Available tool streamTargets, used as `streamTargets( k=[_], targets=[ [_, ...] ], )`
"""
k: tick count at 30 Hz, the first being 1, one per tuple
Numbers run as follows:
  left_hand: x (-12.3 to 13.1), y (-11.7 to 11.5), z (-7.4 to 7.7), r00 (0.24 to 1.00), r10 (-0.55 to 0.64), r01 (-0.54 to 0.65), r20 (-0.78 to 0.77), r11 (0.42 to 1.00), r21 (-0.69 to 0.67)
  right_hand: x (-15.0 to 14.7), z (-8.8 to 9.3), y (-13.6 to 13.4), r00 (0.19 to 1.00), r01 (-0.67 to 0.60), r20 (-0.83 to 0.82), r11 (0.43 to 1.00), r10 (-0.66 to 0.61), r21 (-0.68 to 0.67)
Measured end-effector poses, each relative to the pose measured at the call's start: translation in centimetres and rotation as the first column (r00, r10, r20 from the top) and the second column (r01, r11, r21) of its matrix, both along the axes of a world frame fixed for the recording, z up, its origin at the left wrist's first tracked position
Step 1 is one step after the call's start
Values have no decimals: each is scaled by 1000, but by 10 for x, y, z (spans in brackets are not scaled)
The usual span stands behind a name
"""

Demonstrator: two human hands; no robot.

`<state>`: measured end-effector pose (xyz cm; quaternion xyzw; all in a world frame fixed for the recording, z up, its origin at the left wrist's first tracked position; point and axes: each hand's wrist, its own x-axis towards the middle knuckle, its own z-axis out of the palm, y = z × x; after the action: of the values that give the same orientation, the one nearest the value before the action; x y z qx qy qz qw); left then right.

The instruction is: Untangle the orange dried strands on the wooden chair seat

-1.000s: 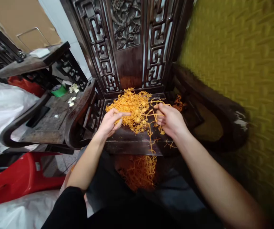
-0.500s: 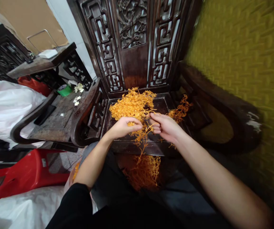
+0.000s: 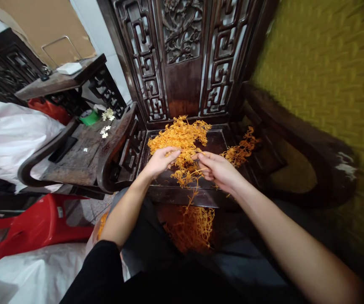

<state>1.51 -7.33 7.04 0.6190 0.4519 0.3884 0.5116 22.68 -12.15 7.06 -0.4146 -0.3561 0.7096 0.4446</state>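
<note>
Between my two hands a thin orange strand is stretched in front of a heap of orange curly pieces. My left hand pinches its left end between thumb and fingers. At the other end my right hand is closed on it, with more orange stems poking out by the fingers. The heap lies on the dark wooden seat of a carved chair. A smaller orange clump sits at the seat's right side. Below the seat's front edge hangs a tangle of orange strands.
The chair's carved back rises behind, with a curved armrest at right. Left stands another wooden chair holding a green tape roll and small white pieces. A red plastic chair and white sacks are farther left.
My left hand has lifted slightly and now pinches the strand, which is drawn level between both hands. The right hand stays nearly in place. The view has shifted a little.
</note>
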Motion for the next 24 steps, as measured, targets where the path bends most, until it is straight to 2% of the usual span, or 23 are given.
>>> streamTargets(
  k=[1, 2, 4, 6, 7, 8, 12, 15, 17, 19, 21, 24],
  targets=[
    [-2, 3, -1, 1000, -13, 13, 11, 1000, -13, 1, 0, 0, 1000, 1, 4, 1000, -1, 9],
    [-6, 7, -1, 999, 22, -22, 25, 1000, -3, 3, 2, -1, 1000, 19, 11, 1000, -19, 25],
    [-18, 19, 2, 967, 229, -235, 111, 971, 46, 11, 6, 0, 993, 113, 22, 990, -115, 85],
    [-30, 30, 8, 869, 431, -447, 245, 895, 12, 21, 11, 2, 968, 242, 23, 958, -248, 157],
    [-33, 33, 11, 825, 480, -495, 298, 868, -30, 26, 13, 3, 956, 285, 22, 942, -293, 179],
    [-35, 34, 13, 810, 484, -493, 329, 868, -64, 30, 14, 5, 949, 304, 22, 934, -313, 187],
    [-16, 18, 15, 916, 272, -245, 295, 961, -126, 32, 15, 8, 961, 271, 20, 952, -276, 142],
    [-1, 0, 15, 961, 127, -77, 247, 976, -201, 31, 12, 9, 960, 280, -10, 955, -280, 101],
    [2, -7, 17, 979, 27, 14, 200, 980, -200, 32, 12, 10, 958, 285, -50, 957, -282, 55],
    [4, -12, 20, 992, -92, 100, 84, 990, -102, 32, 11, 10, 955, 287, -83, 958, -285, 9],
    [7, -15, 21, 978, -192, 197, -86, 979, 53, 30, 10, 10, 957, 279, -82, 960, -280, -17],
    [16, -17, 16, 932, -235, 291, -276, 939, 183, 22, 5, 9, 982, 183, -34, 982, -185, -50]
  ],
)
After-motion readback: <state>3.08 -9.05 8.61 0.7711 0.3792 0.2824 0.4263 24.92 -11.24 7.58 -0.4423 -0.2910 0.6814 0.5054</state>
